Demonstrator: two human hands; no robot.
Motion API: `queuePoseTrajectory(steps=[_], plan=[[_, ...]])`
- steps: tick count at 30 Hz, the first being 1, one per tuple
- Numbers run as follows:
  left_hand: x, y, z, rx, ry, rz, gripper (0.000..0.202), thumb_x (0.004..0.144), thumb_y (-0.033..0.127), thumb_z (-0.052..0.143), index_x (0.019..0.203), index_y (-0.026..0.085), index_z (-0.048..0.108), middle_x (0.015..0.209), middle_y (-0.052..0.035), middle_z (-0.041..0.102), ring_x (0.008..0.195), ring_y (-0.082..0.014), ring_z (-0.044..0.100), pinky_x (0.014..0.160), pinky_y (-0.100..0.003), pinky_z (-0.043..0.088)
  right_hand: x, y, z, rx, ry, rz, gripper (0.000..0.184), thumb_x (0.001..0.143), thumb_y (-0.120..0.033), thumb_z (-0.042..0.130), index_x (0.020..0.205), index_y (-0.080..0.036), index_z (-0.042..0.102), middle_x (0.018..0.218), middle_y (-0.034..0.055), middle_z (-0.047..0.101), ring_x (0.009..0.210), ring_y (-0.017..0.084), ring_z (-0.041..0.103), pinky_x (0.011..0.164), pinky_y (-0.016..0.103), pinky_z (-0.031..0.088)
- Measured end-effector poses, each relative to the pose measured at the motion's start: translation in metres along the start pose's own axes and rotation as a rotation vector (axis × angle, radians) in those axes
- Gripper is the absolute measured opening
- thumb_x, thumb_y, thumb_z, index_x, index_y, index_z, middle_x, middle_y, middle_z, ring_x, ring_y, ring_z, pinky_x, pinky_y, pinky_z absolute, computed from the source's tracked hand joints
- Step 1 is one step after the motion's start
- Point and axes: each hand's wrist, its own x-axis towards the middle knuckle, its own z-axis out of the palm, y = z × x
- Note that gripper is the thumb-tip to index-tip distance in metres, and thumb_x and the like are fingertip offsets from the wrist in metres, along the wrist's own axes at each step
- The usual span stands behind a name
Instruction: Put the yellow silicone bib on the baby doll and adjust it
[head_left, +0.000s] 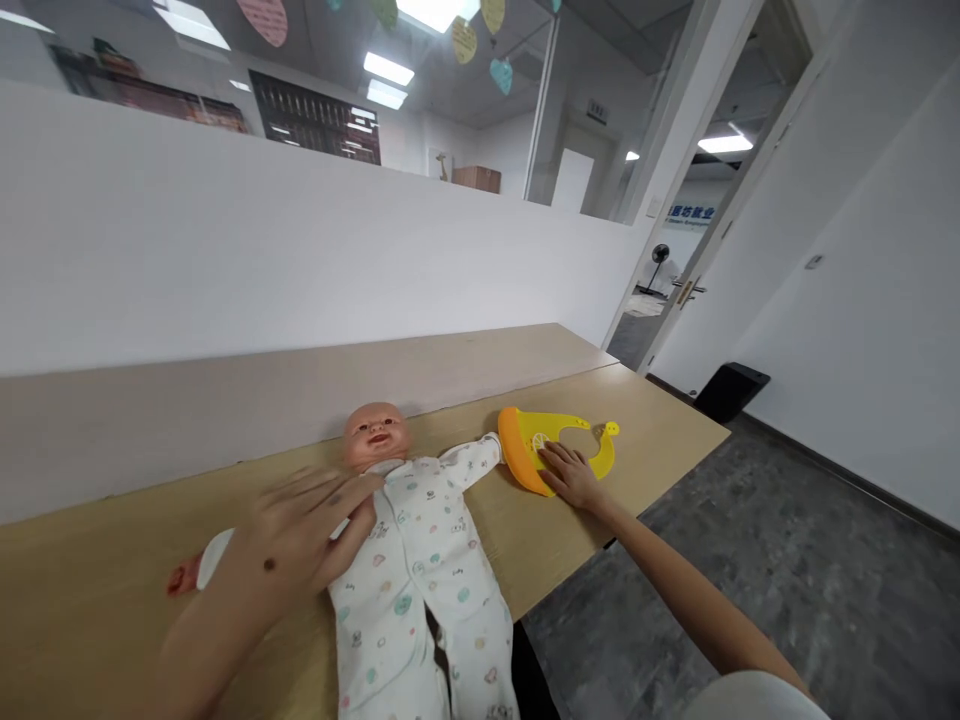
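Light wood-toned table (664, 412) beneath a doll (420, 545) and yellow-orange bib (529, 440)

Worktop (660, 410) is being backed by white wall (300, 250). Light panels (388, 68) are being framed by window (480, 120). Grey floor (787, 560) is being edged by skirting (862, 487).

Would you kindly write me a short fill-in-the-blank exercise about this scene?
1. The bib under the right hand is yellow, with a pocket coloured ____.
2. The doll lies face up, on its ____, on the table.
3. The hand nearest the doll's chest is the person's ____ one.
Missing words: orange; back; left.
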Motion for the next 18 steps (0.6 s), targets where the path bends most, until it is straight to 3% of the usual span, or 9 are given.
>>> queuePoseTrajectory(steps=[2, 5, 8, 10, 11, 12, 14, 18], plan=[[-0.002, 0.000, 0.005, -0.047, -0.148, -0.254, 0.026, 0.084, 0.030, 0.048, 0.086, 0.029, 0.073, 0.055, 0.0030, 0.063, 0.048, -0.0169, 0.055, 0.054, -0.028, 0.042, 0.001, 0.005, 0.000, -0.014, -0.019, 0.001, 0.055, 0.101, -0.049, 0.035, 0.149, -0.023, 0.044, 0.157, 0.0116, 0.035, 0.148, 0.025, 0.030, 0.120, 0.052, 0.025], [-0.017, -0.004, 0.012, -0.107, -0.346, -0.670, 0.030, 0.082, 0.039, 0.043, 0.080, 0.026, 0.070, 0.057, 0.0012, 0.062, 0.053, -0.0180, 0.054, 0.055, -0.027, 0.040, 0.005, 0.002, -0.002, -0.005, 0.027, 0.011, 0.051, 0.098, -0.040, 0.041, 0.142, -0.017, 0.052, 0.154, 0.0133, 0.039, 0.146, 0.028, 0.032, 0.119, 0.050, 0.027], [-0.052, -0.006, 0.015, -0.096, -0.342, -0.904, 0.038, 0.084, 0.050, 0.046, 0.058, 0.024, 0.057, 0.056, -0.0009, 0.061, 0.059, -0.0201, 0.057, 0.060, -0.028, 0.043, 0.005, -0.019, -0.005, 0.094, 0.216, 0.029, 0.040, 0.092, -0.025, 0.044, 0.124, -0.010, 0.063, 0.139, 0.0173, 0.053, 0.134, 0.028, 0.045, 0.116, 0.043, 0.035], [-0.079, -0.001, 0.016, -0.189, -0.303, -1.070, 0.051, 0.085, 0.058, 0.046, 0.048, 0.023, 0.052, 0.051, -0.0030, 0.059, 0.058, -0.0213, 0.059, 0.065, -0.031, 0.048, 0.002, -0.044, -0.008, 0.247, 0.282, 0.009, 0.034, 0.091, -0.026, 0.041, 0.109, -0.011, 0.066, 0.120, 0.0171, 0.063, 0.115, 0.026, 0.057, 0.105, 0.040, 0.045], [-0.092, 0.004, 0.017, -0.293, -0.289, -1.166, 0.051, 0.085, 0.060, 0.049, 0.051, 0.023, 0.058, 0.055, -0.0040, 0.064, 0.059, -0.0225, 0.062, 0.066, -0.033, 0.050, 0.000, -0.059, -0.008, 0.346, 0.261, -0.009, 0.033, 0.093, -0.030, 0.041, 0.103, -0.012, 0.065, 0.110, 0.0157, 0.066, 0.104, 0.025, 0.061, 0.097, 0.039, 0.049], [-0.103, 0.010, 0.020, -0.406, -0.246, -1.258, 0.047, 0.083, 0.060, 0.053, 0.058, 0.022, 0.064, 0.063, -0.0055, 0.069, 0.064, -0.0241, 0.065, 0.069, -0.034, 0.053, -0.002, -0.075, -0.008, 0.451, 0.210, -0.029, 0.034, 0.094, -0.036, 0.041, 0.101, -0.013, 0.064, 0.103, 0.0139, 0.068, 0.094, 0.023, 0.063, 0.089, 0.037, 0.051], [-0.118, 0.024, 0.027, -0.630, -0.054, -1.445, 0.037, 0.075, 0.056, 0.065, 0.073, 0.020, 0.072, 0.083, -0.0086, 0.075, 0.080, -0.0271, 0.070, 0.075, -0.036, 0.056, -0.006, -0.109, -0.005, 0.667, 0.069, -0.071, 0.038, 0.093, -0.046, 0.043, 0.107, -0.015, 0.060, 0.100, 0.0109, 0.069, 0.087, 0.021, 0.065, 0.083, 0.035, 0.052], [-0.125, 0.048, 0.046, -1.033, 0.369, -1.666, 0.043, 0.061, 0.042, 0.076, 0.095, 0.019, 0.068, 0.107, -0.0105, 0.074, 0.105, -0.0273, 0.069, 0.087, -0.034, 0.057, -0.012, -0.168, 0.013, 0.977, -0.108, -0.060, 0.056, 0.090, -0.057, 0.047, 0.129, -0.017, 0.048, 0.117, 0.0114, 0.066, 0.106, 0.023, 0.064, 0.095, 0.038, 0.051]])
